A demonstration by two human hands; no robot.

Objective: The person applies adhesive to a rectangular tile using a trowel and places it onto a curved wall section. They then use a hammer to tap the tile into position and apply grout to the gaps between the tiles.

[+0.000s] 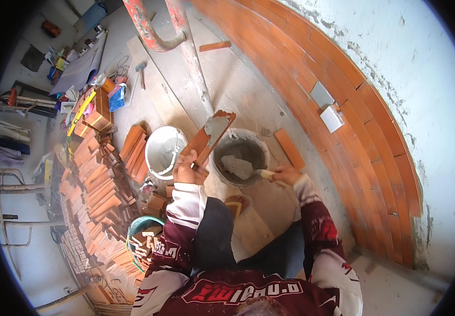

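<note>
My left hand (189, 167) is closed round the near end of an orange brick tile (200, 143), held tilted. Grey mortar (217, 128) covers part of the tile's upper face toward its far end. In my right hand (286, 174) is the pale handle of a trowel (262, 174). The trowel's blade reaches into a dark bucket (266, 149), over or in a lump of mortar (236, 166); where blade ends and mortar starts is hard to make out. Left of the tile stands a white bucket (151, 150) smeared with mortar.
A tiled wall (364, 142) with a white box (332, 119) curves along my right. Stacked brick tiles (101, 195) and a green tub (132, 231) of pieces lie left. Loose tiles (289, 148) rest by the dark bucket. Ahead stands a paint-spattered metal frame (193, 63); a hammer (141, 73) lies beyond.
</note>
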